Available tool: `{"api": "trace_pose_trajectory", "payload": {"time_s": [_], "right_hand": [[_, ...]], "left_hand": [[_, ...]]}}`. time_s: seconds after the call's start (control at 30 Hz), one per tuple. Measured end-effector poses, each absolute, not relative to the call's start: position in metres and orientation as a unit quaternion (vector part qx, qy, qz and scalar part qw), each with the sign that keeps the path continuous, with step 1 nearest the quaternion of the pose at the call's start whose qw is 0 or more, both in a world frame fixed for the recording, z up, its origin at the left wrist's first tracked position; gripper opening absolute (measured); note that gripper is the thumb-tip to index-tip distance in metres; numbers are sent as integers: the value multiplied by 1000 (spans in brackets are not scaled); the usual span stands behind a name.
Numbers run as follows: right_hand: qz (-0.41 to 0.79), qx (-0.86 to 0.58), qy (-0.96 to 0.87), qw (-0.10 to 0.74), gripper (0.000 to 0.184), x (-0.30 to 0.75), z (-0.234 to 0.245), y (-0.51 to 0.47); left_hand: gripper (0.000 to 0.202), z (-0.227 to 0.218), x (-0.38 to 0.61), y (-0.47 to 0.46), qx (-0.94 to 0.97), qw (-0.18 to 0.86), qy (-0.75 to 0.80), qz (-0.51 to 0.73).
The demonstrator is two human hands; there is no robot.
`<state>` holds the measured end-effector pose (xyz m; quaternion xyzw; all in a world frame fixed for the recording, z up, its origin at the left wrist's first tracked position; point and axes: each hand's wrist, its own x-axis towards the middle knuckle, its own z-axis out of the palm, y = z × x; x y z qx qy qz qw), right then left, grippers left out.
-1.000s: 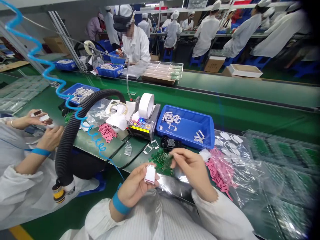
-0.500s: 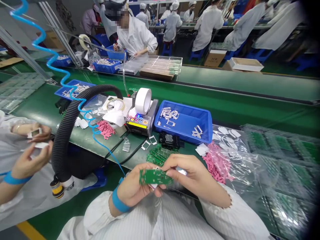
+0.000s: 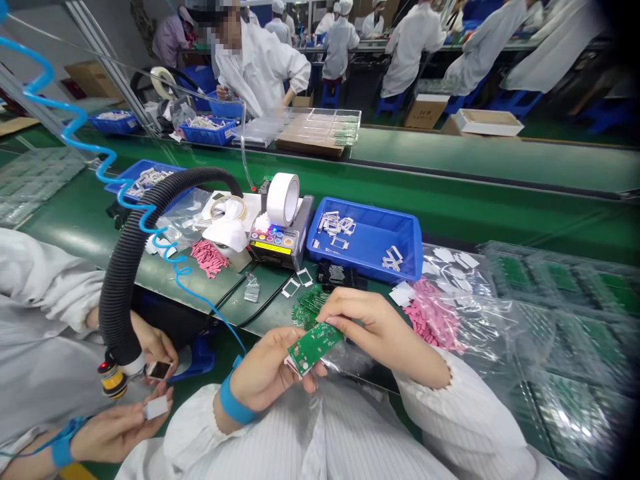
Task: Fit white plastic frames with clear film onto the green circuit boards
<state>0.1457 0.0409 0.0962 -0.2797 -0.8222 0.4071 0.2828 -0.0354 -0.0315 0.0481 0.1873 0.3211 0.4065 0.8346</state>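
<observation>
My left hand holds a green circuit board tilted across its fingers, with a white piece showing under the board's lower end. The fingertips of my right hand press on the board's upper end. Just behind the board lies a pile of green circuit boards. Small black parts and thin metal frames rest on the green belt beyond it. Pink foam strips lie in a clear plastic bag to the right of my right hand.
A blue tray of metal frames and a tape dispenser stand ahead. A black ribbed hose and blue coiled air line arch at left. A co-worker's hands hold small white pieces at lower left. Bagged boards fill the right.
The board has turned from nearly level to a slant in my hands, with the white piece under it. The co-worker's hands have dropped toward the bottom left. The view has tilted slightly.
</observation>
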Motion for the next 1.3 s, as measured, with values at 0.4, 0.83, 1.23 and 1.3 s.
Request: {"api": "trace_pose_trajectory", "payload": {"time_s": [0.4, 0.83, 1.23, 1.3], "right_hand": [[682, -398, -439, 429, 26, 122, 70, 23], [456, -410, -681, 401, 10, 110, 60, 8], [307, -410, -795, 324, 21, 123, 57, 17], [312, -414, -798, 307, 23, 126, 61, 20]], "left_hand": [[25, 49, -25, -27, 195, 729, 344, 559], [32, 38, -27, -27, 226, 706, 357, 568], [25, 37, -8, -17, 164, 717, 371, 568], [26, 38, -5, -13, 172, 721, 369, 561]]}}
